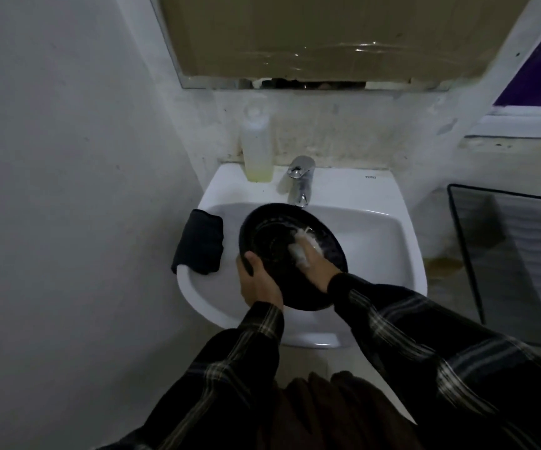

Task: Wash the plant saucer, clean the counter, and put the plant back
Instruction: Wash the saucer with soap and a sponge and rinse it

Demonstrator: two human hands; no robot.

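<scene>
While left hand (256, 280) grips saucer (295, 241).

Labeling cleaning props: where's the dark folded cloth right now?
In the head view, the dark folded cloth lies draped over the sink's left rim, just left of the black saucer and in front of the clear bottle.

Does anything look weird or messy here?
Yes. The mirror above the sink is covered with brown cardboard, and the wall behind the tap looks stained and grimy.
</scene>
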